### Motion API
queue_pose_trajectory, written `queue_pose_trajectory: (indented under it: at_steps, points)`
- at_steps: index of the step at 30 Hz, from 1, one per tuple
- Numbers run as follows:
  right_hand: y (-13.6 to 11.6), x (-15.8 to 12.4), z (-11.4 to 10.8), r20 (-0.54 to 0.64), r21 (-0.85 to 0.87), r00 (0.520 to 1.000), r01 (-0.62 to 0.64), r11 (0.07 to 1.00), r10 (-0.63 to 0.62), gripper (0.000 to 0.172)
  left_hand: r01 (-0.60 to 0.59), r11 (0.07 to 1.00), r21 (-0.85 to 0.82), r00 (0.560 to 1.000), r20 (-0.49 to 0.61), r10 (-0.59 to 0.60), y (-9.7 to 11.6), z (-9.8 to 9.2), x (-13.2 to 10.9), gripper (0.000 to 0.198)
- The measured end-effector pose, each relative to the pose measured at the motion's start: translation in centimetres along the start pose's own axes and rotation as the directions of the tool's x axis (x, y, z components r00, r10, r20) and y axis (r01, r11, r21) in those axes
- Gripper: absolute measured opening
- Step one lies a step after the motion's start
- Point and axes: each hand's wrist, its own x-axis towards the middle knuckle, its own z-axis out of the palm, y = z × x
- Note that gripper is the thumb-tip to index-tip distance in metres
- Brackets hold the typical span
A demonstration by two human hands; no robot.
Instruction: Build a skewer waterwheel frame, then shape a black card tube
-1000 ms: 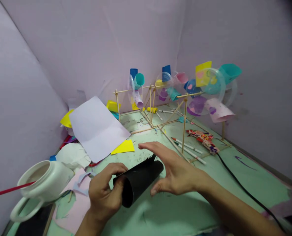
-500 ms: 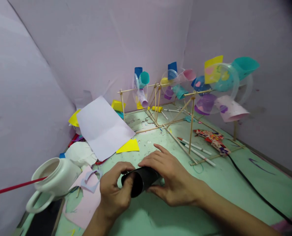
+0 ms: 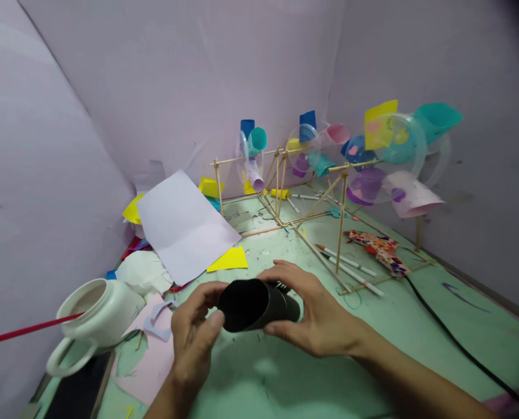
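A black rolled tube [image 3: 276,302], looking like paper, is held just above the green table with its wide mouth facing me and to the left. My right hand [image 3: 314,311] wraps round its right part, thumb below and fingers over the top. At the mouth, my left hand [image 3: 198,326] has its fingers behind the rim and its thumb tip by the near edge. Pale marks show on the tube's upper side near my right fingers. A yellow paper scrap [image 3: 228,259] and a large white sheet [image 3: 184,230] lie beyond my left hand.
Stick frames [image 3: 341,227] hold clear discs with coloured paper cups [image 3: 412,195]. Pens [image 3: 355,273] and a patterned glue gun [image 3: 379,250] with a black cord [image 3: 455,343] lie right. A white mug [image 3: 106,308] with a red stick, pink paper [image 3: 148,366] and a dark phone-like slab [image 3: 82,387] sit left.
The tube has turned so its mouth faces me more and looks wider and rounder. My left thumb has come out of the mouth to the rim; my right hand stays round the tube.
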Motion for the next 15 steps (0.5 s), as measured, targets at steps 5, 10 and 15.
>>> queue_pose_trajectory:
  at_steps: [5,10,15]
  points:
    - [0.0,0.0,-0.2,0.144,0.404,0.959,-0.282,0.87,0.244,0.048,0.048,0.963,-0.267,0.987,-0.137,-0.087,0.3,0.3,0.7,0.032]
    - [0.3,-0.4,0.8,0.227,0.597,0.923,-0.384,0.704,0.31,0.05,0.074,0.984,-0.163,0.995,-0.057,-0.084,-0.2,-0.1,0.4,0.031]
    - [0.9,-0.7,1.7,0.201,0.681,0.922,-0.374,0.63,0.33,0.053,0.115,0.993,0.01,0.964,0.239,-0.114,-0.1,0.1,0.1,0.049]
